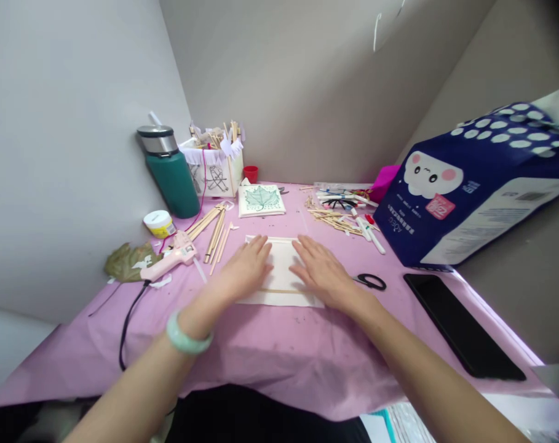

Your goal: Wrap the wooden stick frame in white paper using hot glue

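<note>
Grey walls (pixel 67 154) meet in a corner behind a table (pixel 99 351) draped in pink cloth, and a person leans over it with both forearms reaching in from the bottom of the frame. Near the middle of the table lies a white sheet (pixel 279 271), with a thin wooden strip (pixel 279 291) across its lower part. The left hand (pixel 246 267) is open and flat, its fingertips on the sheet's left side, and a pale green bangle (pixel 189 335) circles that wrist. The right hand (pixel 320 271) is open too, spread on the sheet's right side, and grips nothing. Just right of that hand sit black scissors (pixel 370 281), and farther right lies a black phone (pixel 463 326). Left of the sheet are a pink glue gun (pixel 171 258) with its black cord, loose wooden sticks (pixel 214 237), and a dried leaf (pixel 129 261). A green bottle (pixel 171 175), a yellow-lidded jar (pixel 159 223), and a box of sticks (pixel 212 169) stand toward the upper left. Above the sheet lies a leaf card (pixel 261 200), while markers (pixel 369 231) and a pile of short sticks (pixel 334 220) sit upper right, beside a big navy tissue pack (pixel 473 184).
</note>
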`<control>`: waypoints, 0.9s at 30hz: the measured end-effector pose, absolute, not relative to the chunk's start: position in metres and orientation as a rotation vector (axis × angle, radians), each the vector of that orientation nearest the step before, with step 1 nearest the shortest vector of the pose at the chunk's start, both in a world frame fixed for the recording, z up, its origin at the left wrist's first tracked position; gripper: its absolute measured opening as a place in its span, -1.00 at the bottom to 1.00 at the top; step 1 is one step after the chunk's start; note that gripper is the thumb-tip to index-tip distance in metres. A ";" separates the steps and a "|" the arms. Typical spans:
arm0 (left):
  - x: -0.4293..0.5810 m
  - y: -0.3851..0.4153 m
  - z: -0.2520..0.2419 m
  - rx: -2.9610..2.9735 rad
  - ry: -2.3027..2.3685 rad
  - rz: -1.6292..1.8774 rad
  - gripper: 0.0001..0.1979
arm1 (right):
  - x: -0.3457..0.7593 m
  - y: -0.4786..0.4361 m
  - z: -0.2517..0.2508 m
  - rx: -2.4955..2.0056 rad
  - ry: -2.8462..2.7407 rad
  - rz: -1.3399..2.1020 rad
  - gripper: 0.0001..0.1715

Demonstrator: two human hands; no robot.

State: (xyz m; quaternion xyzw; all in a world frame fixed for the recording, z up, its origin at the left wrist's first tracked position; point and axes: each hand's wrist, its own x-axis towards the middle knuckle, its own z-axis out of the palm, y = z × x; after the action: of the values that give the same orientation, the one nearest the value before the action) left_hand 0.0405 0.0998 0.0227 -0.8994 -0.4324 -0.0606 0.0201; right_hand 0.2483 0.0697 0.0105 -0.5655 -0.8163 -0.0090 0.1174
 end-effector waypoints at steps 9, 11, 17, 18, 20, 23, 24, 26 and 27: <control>0.032 0.039 0.001 -2.907 -1.435 -0.173 -0.25 | 0.243 0.040 -0.002 -1.487 -2.609 0.176 -0.14; 0.026 0.035 0.005 -2.925 -1.387 -0.231 -0.29 | 0.250 0.031 0.002 -1.448 -2.583 0.146 -0.16; 0.009 0.008 -0.005 -2.862 -1.303 -0.349 -0.31 | 0.266 -0.008 -0.009 -1.459 -2.495 0.020 -0.12; 0.009 0.006 -0.008 -2.858 -1.306 -0.345 -0.30 | 0.266 -0.011 -0.012 -1.458 -2.513 0.030 -0.12; 0.009 0.005 -0.008 -2.855 -1.319 -0.376 -0.34 | 0.266 -0.012 -0.012 -1.458 -2.525 0.032 -0.16; 0.011 0.015 0.007 -2.784 -1.434 -0.501 -0.48 | 0.267 -0.008 -0.004 -1.548 -2.380 -0.047 -0.39; 0.012 0.022 0.014 -2.727 -1.518 -0.530 -0.54 | 0.268 -0.007 0.000 -1.623 -2.296 -0.072 -0.51; 0.015 0.038 0.029 -2.579 -1.736 -0.500 -0.67 | 0.268 -0.006 0.007 -1.806 -2.149 -0.079 -0.73; 0.017 0.047 0.035 -2.503 -1.844 -0.413 -0.70 | 0.268 -0.006 0.010 -1.897 -2.102 -0.059 -0.78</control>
State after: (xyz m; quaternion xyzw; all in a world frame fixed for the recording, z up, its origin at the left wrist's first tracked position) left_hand 0.0165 0.0472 0.0349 -0.7980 -0.5880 -0.1318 0.0027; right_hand 0.2679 -0.0059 0.0099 -0.6618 -0.7334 -0.0206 0.1541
